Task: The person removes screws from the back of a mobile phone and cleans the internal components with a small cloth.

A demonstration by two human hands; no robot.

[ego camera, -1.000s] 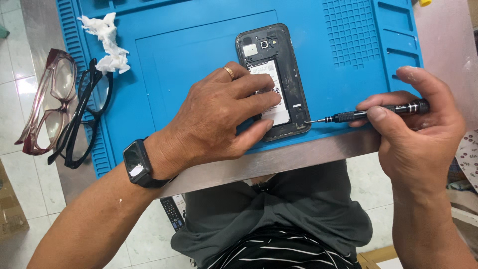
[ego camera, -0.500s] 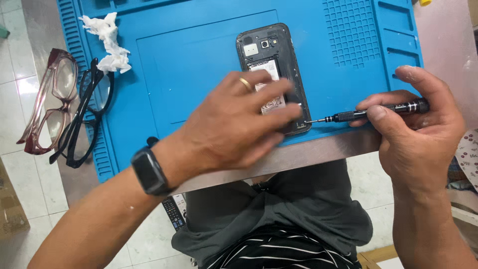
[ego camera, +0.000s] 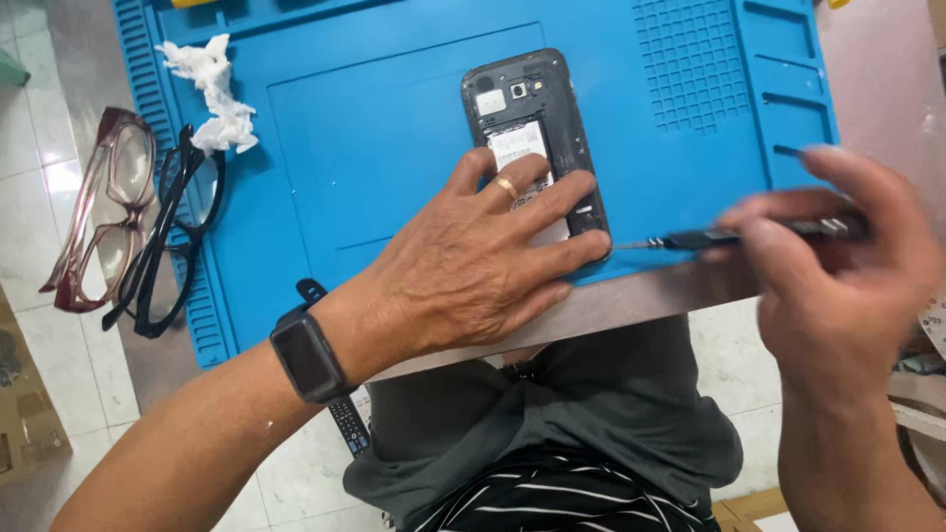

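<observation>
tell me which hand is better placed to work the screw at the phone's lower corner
Right. The right hand holds the screwdriver, its tip by the phone at the lower right corner. The left hand lies flat on the phone, pinning it to the blue mat.

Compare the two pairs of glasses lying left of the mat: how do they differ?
The dark red glasses lie furthest left, off the blue mat; the black glasses lie beside them, overlapping the mat's ribbed edge. The red frame is translucent and wider-lensed; the black frame is opaque and thicker. Both rest folded, untouched by either hand.
</observation>
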